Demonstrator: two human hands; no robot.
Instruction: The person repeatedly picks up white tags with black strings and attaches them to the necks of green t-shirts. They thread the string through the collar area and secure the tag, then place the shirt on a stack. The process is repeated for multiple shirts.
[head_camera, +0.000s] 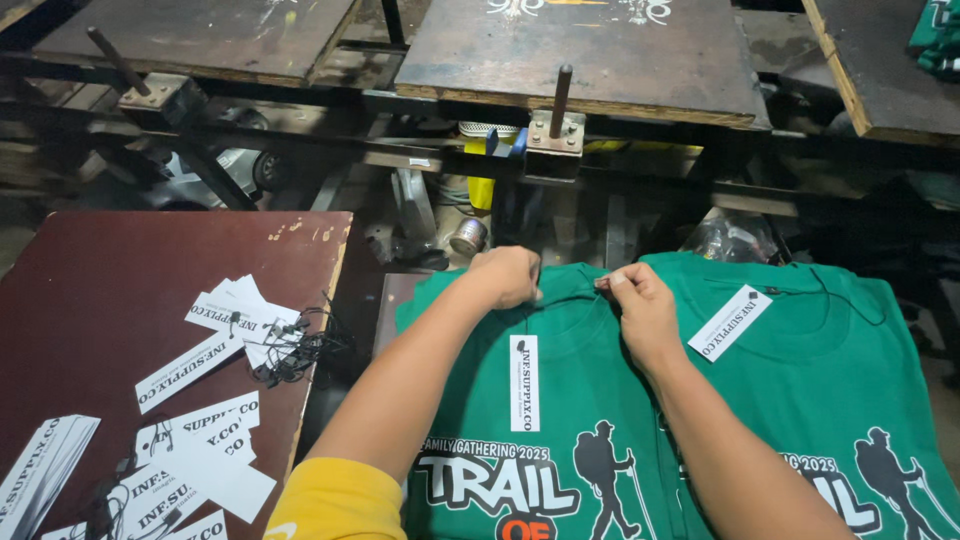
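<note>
We see two bare forearms coming up from the bottom edge, one at about seven o'clock and one at about five o'clock. Our left arm wears a yellow sleeve (335, 500) that ends above the elbow, its hem soft and rounded. Our left hand (507, 276) and right hand (640, 300) carry no gloves, rings or watches. No sleeve shows on our right arm.

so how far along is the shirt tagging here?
Done: the green shirt on the right already carries a white hang tag. In hand: the left hand and right hand pinch the collar of the middle green shirt, its tag lying below. Left: loose tags and black strings on the maroon board.
</note>
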